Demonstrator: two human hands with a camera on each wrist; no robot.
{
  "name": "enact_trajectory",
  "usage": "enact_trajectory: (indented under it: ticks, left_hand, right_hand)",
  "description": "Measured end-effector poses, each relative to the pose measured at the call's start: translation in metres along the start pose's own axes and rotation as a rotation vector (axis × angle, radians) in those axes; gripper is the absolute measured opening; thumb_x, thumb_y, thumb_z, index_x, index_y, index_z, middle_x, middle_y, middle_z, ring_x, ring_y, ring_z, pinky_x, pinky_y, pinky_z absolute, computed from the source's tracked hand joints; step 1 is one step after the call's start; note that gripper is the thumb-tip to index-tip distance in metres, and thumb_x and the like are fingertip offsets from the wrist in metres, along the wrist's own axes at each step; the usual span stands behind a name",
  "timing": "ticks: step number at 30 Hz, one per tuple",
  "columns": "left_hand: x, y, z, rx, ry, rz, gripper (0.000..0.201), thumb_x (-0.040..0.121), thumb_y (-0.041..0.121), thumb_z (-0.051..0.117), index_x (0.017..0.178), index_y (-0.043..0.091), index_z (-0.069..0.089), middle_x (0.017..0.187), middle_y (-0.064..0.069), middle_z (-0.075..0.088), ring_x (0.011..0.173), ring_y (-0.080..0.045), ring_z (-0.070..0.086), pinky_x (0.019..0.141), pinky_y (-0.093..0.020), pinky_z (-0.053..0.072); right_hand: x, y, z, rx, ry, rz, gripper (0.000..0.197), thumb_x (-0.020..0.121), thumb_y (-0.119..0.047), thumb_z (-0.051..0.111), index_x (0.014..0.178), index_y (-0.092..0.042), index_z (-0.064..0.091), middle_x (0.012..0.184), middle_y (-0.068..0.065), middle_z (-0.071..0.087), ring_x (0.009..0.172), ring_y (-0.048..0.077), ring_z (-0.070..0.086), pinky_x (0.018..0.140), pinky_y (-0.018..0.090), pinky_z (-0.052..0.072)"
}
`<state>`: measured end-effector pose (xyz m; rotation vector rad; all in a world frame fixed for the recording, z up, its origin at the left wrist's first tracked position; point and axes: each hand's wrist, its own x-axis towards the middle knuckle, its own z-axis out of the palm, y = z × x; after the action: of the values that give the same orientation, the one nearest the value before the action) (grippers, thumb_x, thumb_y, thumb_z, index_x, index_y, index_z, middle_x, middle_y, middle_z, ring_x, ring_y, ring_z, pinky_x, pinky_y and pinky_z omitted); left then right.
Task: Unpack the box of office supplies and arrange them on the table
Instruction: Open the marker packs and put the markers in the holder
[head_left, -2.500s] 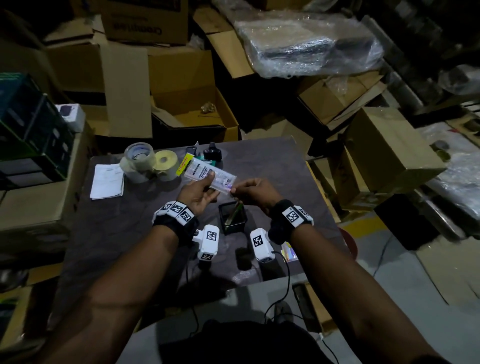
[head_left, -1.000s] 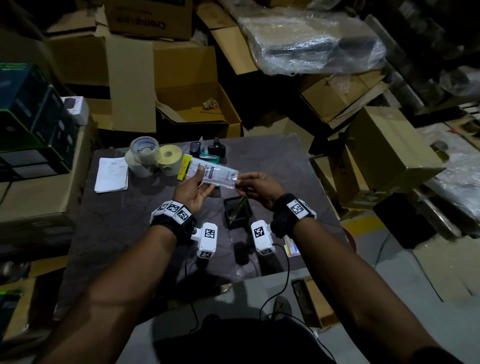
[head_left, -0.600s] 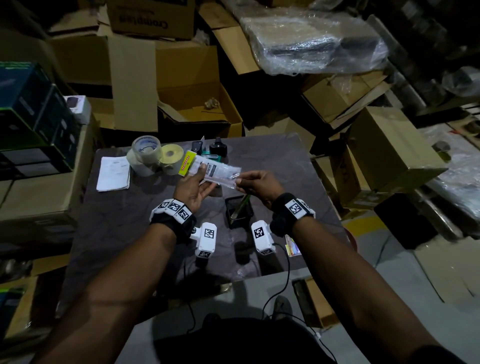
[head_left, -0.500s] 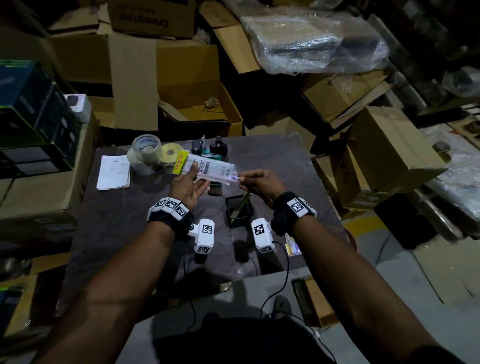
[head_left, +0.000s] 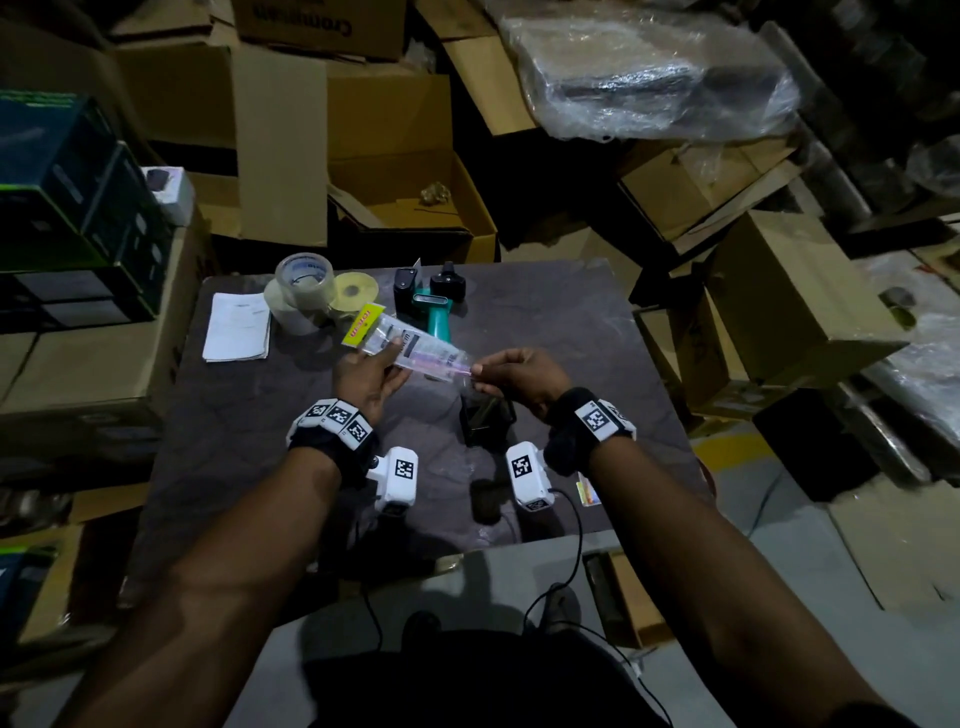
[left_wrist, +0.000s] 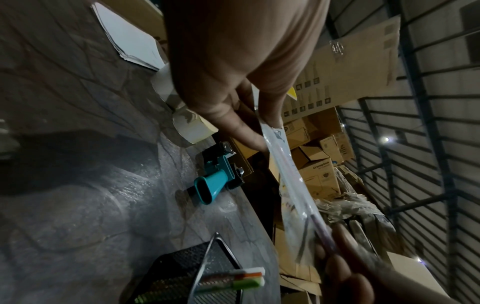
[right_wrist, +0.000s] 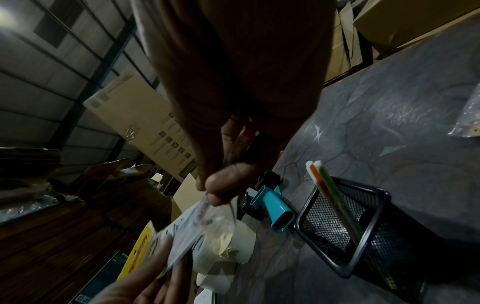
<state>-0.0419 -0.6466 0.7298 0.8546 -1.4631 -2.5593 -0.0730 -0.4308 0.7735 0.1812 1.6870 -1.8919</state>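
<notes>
A clear packet of pens with a yellow header is held above the dark table. My left hand grips its middle, thumb on top and fingers underneath. My right hand pinches a purplish pen that sticks out of the packet's right end. The left wrist view shows the packet edge-on, running down to my right hand's fingers. In the right wrist view my thumb and finger close on the pen's tip. A black mesh holder with pens in it stands under my hands.
At the table's far side lie a teal tape dispenser, a clear tape roll, a yellow roll, two small black items and a white paper. An open cardboard box sits behind the table. Stacked cartons surround it.
The packet has shifted a little left and away from me in my left hand. My right hand's pinch now sits at its right end, with a purplish pen showing there.
</notes>
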Motion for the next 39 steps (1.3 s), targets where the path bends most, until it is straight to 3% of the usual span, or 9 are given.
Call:
enact_trajectory:
  ticks: [7, 11, 14, 17, 20, 24, 28, 35, 39]
  left_hand:
    - [0.029, -0.009, -0.068, 0.121, 0.193, -0.008, 0.012, 0.084, 0.004, 0.070, 0.081, 0.014, 0.065, 0.066, 0.002, 0.070, 0.053, -0.011, 0.062, 0.045, -0.022, 0.053]
    - [0.027, -0.031, -0.077, 0.318, 0.136, -0.057, 0.022, 0.085, 0.001, 0.067, 0.097, 0.019, 0.067, 0.076, -0.004, 0.073, 0.056, -0.018, 0.064, 0.053, -0.030, 0.056]
    - [0.060, -0.060, -0.108, 0.568, 0.131, -0.217, 0.028, 0.088, 0.029, 0.067, 0.112, 0.016, 0.065, 0.101, -0.015, 0.070, 0.083, -0.025, 0.067, 0.078, -0.032, 0.058]
    - [0.028, -0.047, -0.084, 0.577, 0.209, -0.224, 0.030, 0.081, 0.042, 0.074, 0.085, 0.015, 0.060, 0.077, -0.005, 0.061, 0.072, -0.020, 0.062, 0.065, -0.030, 0.053]
    - [-0.004, -0.032, -0.043, 0.611, -0.009, -0.046, 0.009, 0.086, 0.020, 0.071, 0.086, 0.016, 0.063, 0.085, -0.010, 0.065, 0.081, -0.022, 0.059, 0.071, -0.031, 0.047]
    - [-0.031, -0.022, 0.008, 0.327, -0.332, -0.179, 0.011, 0.093, 0.019, 0.060, 0.098, 0.014, 0.069, 0.090, -0.001, 0.072, 0.082, -0.007, 0.067, 0.080, -0.022, 0.053]
    - [-0.030, -0.027, 0.030, 0.143, -0.310, -0.181, 0.013, 0.090, 0.019, 0.065, 0.101, 0.013, 0.068, 0.093, -0.006, 0.072, 0.087, -0.015, 0.068, 0.082, -0.027, 0.056]
    - [-0.028, -0.031, 0.052, 0.340, -0.317, -0.098, 0.004, 0.090, 0.006, 0.064, 0.093, 0.004, 0.065, 0.079, -0.007, 0.072, 0.066, -0.010, 0.069, 0.058, -0.019, 0.055]
    - [-0.021, -0.033, 0.056, 0.713, -0.451, 0.028, 0.010, 0.084, 0.005, 0.071, 0.092, 0.000, 0.069, 0.080, -0.014, 0.068, 0.066, -0.013, 0.062, 0.057, -0.018, 0.050]
  right_hand:
    - [-0.001, 0.009, -0.028, 0.036, 0.152, 0.018, 0.007, 0.083, 0.005, 0.068, 0.087, 0.009, 0.064, 0.061, 0.009, 0.071, 0.054, 0.012, 0.068, 0.057, 0.017, 0.057]
    - [0.003, 0.020, -0.026, 0.107, 0.276, 0.008, 0.011, 0.083, 0.008, 0.066, 0.075, 0.003, 0.061, 0.058, 0.009, 0.068, 0.052, 0.014, 0.068, 0.055, 0.020, 0.057]
    - [0.004, 0.028, -0.018, 0.132, 0.284, 0.015, 0.012, 0.083, 0.011, 0.063, 0.073, 0.004, 0.062, 0.058, 0.009, 0.066, 0.050, 0.014, 0.066, 0.054, 0.019, 0.057]
    - [0.005, 0.033, -0.010, 0.153, 0.252, 0.013, 0.013, 0.084, 0.014, 0.056, 0.074, 0.007, 0.061, 0.069, 0.015, 0.059, 0.048, 0.014, 0.063, 0.050, 0.018, 0.055]
    - [0.005, 0.038, -0.001, 0.233, 0.203, 0.016, 0.011, 0.084, 0.013, 0.055, 0.078, 0.007, 0.061, 0.076, 0.016, 0.059, 0.059, 0.016, 0.066, 0.055, 0.018, 0.056]
    - [0.000, 0.041, 0.013, 0.324, 0.103, 0.037, 0.009, 0.086, 0.010, 0.057, 0.090, 0.009, 0.064, 0.080, 0.019, 0.066, 0.062, 0.017, 0.069, 0.061, 0.021, 0.059]
    - [-0.004, 0.037, 0.016, 0.270, 0.007, 0.038, 0.022, 0.087, 0.003, 0.062, 0.105, 0.015, 0.062, 0.080, 0.016, 0.071, 0.064, 0.015, 0.069, 0.060, 0.021, 0.057]
    - [-0.008, 0.023, -0.017, -0.264, 0.137, -0.056, 0.014, 0.083, -0.009, 0.074, 0.073, -0.012, 0.063, 0.067, 0.007, 0.064, 0.060, 0.018, 0.060, 0.058, 0.030, 0.054]
    - [-0.002, 0.003, -0.030, -0.432, 0.146, -0.246, 0.033, 0.079, -0.009, 0.076, 0.109, -0.017, 0.064, 0.099, 0.008, 0.064, 0.082, 0.020, 0.064, 0.073, 0.041, 0.060]
